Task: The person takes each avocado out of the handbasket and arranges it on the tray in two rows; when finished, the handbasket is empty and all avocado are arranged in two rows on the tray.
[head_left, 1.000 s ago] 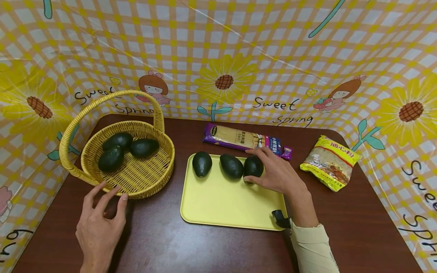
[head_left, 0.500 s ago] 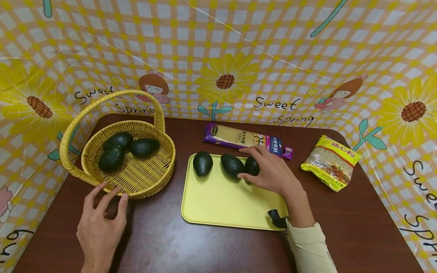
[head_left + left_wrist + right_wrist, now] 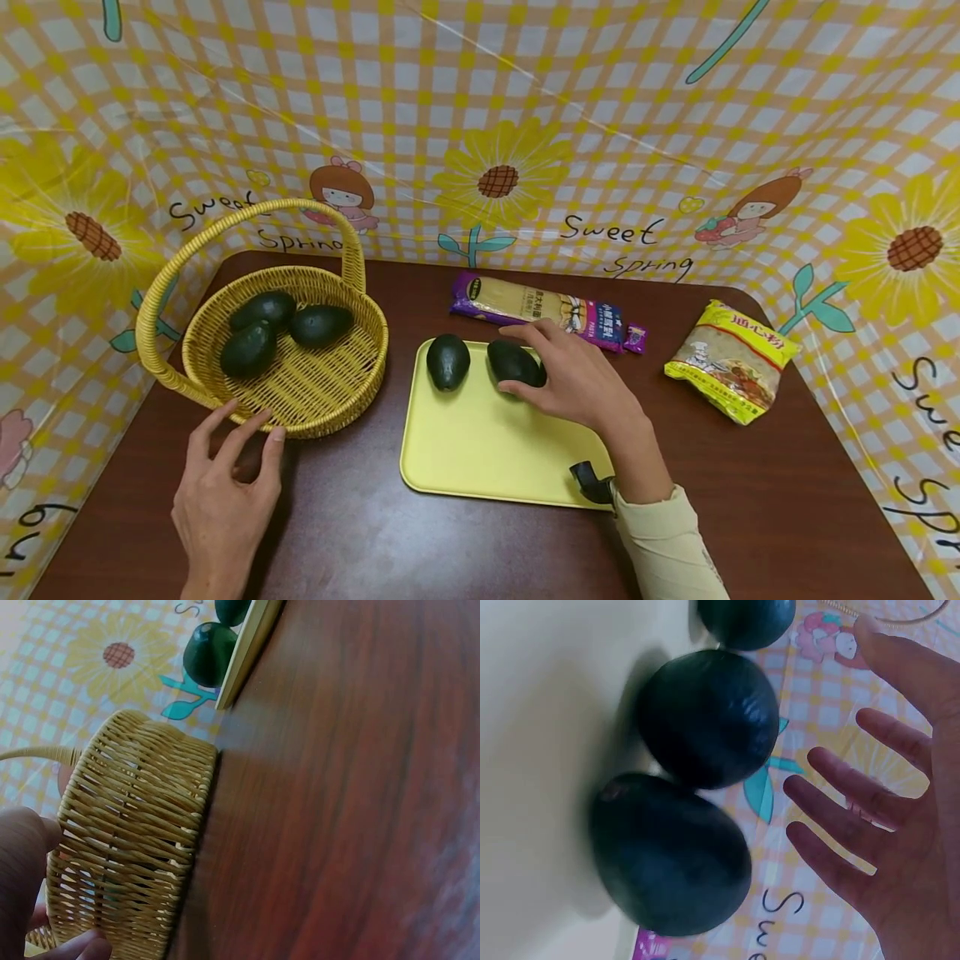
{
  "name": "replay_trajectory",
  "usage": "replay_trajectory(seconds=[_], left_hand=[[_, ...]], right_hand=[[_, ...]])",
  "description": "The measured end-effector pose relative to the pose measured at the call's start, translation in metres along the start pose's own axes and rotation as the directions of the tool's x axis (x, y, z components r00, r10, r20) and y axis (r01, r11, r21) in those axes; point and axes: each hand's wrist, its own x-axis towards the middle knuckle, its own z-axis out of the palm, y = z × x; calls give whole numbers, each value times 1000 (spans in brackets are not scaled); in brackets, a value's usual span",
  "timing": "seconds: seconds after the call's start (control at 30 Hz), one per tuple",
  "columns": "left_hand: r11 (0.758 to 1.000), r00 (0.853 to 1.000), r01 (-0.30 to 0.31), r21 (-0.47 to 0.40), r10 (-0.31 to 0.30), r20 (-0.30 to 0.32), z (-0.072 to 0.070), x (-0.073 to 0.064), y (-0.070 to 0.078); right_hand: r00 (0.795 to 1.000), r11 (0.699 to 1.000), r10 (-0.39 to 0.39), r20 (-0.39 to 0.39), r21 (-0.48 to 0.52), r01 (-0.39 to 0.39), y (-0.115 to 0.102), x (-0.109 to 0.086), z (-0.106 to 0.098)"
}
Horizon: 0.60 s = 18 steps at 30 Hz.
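Right hand (image 3: 576,379) has moved leftward, seemingly over the tray's (image 3: 465,454) middle avocado (image 3: 512,363).

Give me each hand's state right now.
Left hand: open, touching the basket.
Right hand: open, holding nothing, near the avocados.

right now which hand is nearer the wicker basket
Left: the left hand is at the near rim of the basket; the right hand is over the tray, farther right.

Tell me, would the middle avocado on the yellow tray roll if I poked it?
The middle avocado would probably roll or wobble, since its sides are round. It might feel slippery, as its skin shines. It could soon bump the rightmost avocado, sitting close beside it.
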Motion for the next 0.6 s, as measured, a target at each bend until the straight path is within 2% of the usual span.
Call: replay_trajectory(seconds=[0.27, 0.6], left_hand=[[1000, 1000, 1, -8, -1, -3, 1, 0, -1], [1000, 1000, -6, -11, 6, -5, 2, 0, -3]], right_hand=[[998, 998, -56, 4, 10, 56, -14, 12, 4], [996, 996, -91, 18, -4, 91, -34, 23, 10]])
